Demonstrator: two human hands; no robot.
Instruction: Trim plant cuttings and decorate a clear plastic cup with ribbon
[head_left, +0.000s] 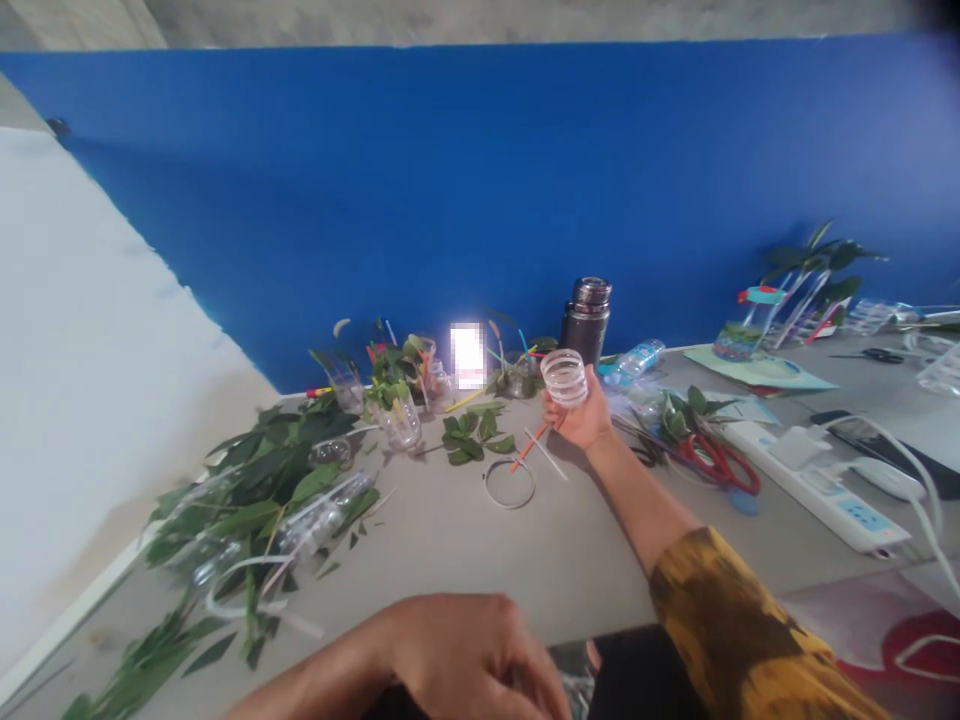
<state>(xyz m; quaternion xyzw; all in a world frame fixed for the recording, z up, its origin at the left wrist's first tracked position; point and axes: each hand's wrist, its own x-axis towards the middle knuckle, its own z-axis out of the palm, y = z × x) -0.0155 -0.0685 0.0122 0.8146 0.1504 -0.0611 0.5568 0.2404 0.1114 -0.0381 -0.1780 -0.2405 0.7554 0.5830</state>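
Observation:
My right hand is closed around a short, ribbed, clear plastic cup that looks like a cut bottle section, held above the table. Below it lie an orange straw, a white straw and a thin clear ring. My left hand hangs at the table's near edge, back of the hand up. Its fingers point down and are partly cut off by the frame, so their grip is hidden. Green leaf sprigs lie beyond the ring.
Leafy branches and plastic scraps cover the left side. Clear cups with cuttings stand at the back. A dark thermos is behind my right hand. Rightward are a water bottle, red-handled scissors and a power strip.

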